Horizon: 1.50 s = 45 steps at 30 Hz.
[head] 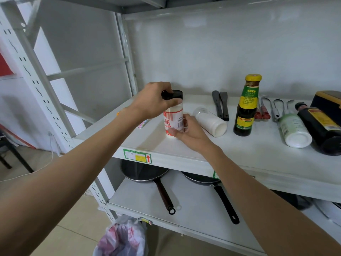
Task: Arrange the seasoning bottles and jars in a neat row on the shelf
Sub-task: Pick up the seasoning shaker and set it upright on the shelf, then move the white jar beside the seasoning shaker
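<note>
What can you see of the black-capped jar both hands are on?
The black-capped jar is a clear cylinder, plastic by its look, full of white granules, with a red-and-white label and barcode. It stands upright near the left front of the shelf. The left hand grips its cap; the right hand holds its lower body.

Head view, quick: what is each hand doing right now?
Left hand: closed on the black cap of the upright white seasoning jar with red label.
Right hand: closed on that jar's lower body.

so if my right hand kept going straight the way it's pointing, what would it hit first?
Your right hand already touches the upright white jar; past that, probably your left hand.
</note>
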{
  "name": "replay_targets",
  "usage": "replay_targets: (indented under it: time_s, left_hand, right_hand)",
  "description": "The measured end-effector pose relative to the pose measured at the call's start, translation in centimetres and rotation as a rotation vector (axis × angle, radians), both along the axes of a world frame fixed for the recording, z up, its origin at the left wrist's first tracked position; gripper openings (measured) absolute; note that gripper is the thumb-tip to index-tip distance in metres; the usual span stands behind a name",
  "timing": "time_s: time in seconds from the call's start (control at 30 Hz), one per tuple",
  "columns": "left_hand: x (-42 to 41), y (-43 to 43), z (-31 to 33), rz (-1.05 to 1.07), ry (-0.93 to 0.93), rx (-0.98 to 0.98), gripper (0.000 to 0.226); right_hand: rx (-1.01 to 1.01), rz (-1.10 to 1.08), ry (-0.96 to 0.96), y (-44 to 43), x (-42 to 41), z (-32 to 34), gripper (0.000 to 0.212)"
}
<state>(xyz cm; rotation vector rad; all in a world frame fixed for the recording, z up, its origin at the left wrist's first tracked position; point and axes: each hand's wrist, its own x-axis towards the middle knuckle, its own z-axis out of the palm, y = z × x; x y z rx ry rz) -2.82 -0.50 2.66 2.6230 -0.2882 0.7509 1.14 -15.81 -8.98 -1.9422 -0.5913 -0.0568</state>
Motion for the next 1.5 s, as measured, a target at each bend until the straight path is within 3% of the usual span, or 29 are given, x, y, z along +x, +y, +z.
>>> replay_targets:
  time_s: [0.17, 0.3, 0.5, 1.07, 1.27, 1.33, 1.4, 1.5]
  left_hand:
    - [0.0, -1.1, 0.3, 0.033, -0.033, -0.002, 0.048]
    - [0.0, -1.9, -0.1, 0.099, -0.081, -0.005, 0.050]
    - [-0.1, -2.7, -0.7, 0.174, -0.152, -0.031, 0.051]
    - [-0.4, -3.3, -0.4, 0.205, -0.140, -0.006, 0.048]
    - [0.2, -3.4, 0.5, 0.230, -0.063, 0.135, 0.049]
    - [0.0, -3.6, 1.4, 0.268, 0.012, 0.191, 0.056]
    - [-0.9, -3.9, 2.7, 0.293, 0.021, 0.101, 0.059]
    - [-3.8, -5.5, 3.0, 0.269, -0.195, -0.264, 0.037]
  right_hand:
    - [-0.065, -0.007, -0.018, -0.2, -0.2, 0.4, 0.044]
    - [0.018, 0.012, 0.061, -0.4, -0.5, 0.6, 0.046]
    - [-0.011, 0.046, 0.079, -0.4, -0.8, 0.8, 0.042]
    - [-0.038, 0.039, 0.084, -0.7, -1.6, 1.3, 0.044]
    - [-0.050, -0.003, -0.010, -2.0, -3.6, 3.2, 0.054]
    - [-0.086, -0.094, -0.128, -3.2, -2.9, 4.1, 0.049]
    - [-0.127, -0.185, -0.246, -4.7, -1.5, 5.2, 0.040]
    - [-0.132, -0.328, -0.259, -7.0, 1.1, 7.8, 0.027]
